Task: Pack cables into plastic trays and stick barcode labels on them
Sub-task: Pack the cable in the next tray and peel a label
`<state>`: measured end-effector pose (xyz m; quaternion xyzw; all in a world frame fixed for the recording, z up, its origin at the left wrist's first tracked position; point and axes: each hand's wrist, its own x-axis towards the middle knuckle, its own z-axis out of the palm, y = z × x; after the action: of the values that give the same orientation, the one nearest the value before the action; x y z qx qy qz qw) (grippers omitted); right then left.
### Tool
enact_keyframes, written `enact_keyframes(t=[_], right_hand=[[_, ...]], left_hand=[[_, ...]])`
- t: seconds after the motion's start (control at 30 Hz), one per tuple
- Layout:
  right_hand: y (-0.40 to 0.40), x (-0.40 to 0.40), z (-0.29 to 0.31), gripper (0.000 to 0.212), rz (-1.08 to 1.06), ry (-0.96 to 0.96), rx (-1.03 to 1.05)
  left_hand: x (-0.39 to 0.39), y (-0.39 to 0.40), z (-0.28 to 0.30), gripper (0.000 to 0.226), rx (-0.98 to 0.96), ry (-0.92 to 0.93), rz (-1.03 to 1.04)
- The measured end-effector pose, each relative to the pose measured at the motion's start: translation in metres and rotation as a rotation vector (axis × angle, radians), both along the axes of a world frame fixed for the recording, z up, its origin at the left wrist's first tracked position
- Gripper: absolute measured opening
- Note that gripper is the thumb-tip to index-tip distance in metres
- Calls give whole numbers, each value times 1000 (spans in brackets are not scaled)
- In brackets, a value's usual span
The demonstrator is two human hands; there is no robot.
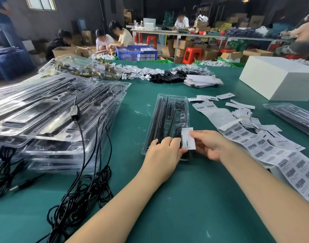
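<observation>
a: where is the tray [169, 120] kept?
b: mid worktop [167, 199], bare green at its near edge. a barcode label [188, 138] is pinched over it by left hand [163, 151] and right hand [210, 145]; print unreadable.

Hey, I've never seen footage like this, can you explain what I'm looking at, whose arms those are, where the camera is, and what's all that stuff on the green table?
There is no machine here. The one picture comes from a camera worn on a person's head, looking down at their own bare arms. On the green table lies a clear plastic tray with dark parts in it. The left hand and right hand together pinch a small white label over the tray's near end. To the left sits a stack of filled trays with loose black cables trailing off it. To the right runs a strip of barcode labels, and beyond it stands a white box. Other workers sit in the background.
</observation>
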<state>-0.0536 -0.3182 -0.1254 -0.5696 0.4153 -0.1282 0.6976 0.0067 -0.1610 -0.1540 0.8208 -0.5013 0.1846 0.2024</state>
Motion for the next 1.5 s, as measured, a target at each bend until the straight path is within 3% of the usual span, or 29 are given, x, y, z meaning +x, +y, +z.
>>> enact_keyframes(t=[0.5, 0.77, 0.87, 0.97, 1.1, 1.2, 1.27, 1.4, 1.5], right_hand=[[-6, 4, 6, 15, 30, -92, 244], [-14, -19, 4, 10, 53, -36, 167], [-20, -31, 5, 31, -35, -127, 169], [-29, -40, 7, 43, -137, -147, 57], [-38, -50, 6, 21, -143, 61, -264], [-47, -58, 5, 19, 37, 374, -693], [-43, -57, 6, 25, 181, 492, -835], [-33, -45, 4, 61, 218, 607, -1005], [-36, -35, 4, 67, 214, 599, -865]], left_hand=[[-1, -1, 1, 49, -13, 33, 7], [-1, -1, 2, 55, 22, 104, -13], [0, -1, 1, 57, 30, 111, -16], [-2, -1, 0, 53, 24, 65, 7], [-2, -2, -2, 52, 16, 38, 15], [-2, -2, -2, 51, 2, 8, 20], [-2, -3, -3, 52, 2, 0, 22], [-2, -3, -2, 52, 5, 0, 23], [-2, -2, -2, 53, 2, -1, 15]])
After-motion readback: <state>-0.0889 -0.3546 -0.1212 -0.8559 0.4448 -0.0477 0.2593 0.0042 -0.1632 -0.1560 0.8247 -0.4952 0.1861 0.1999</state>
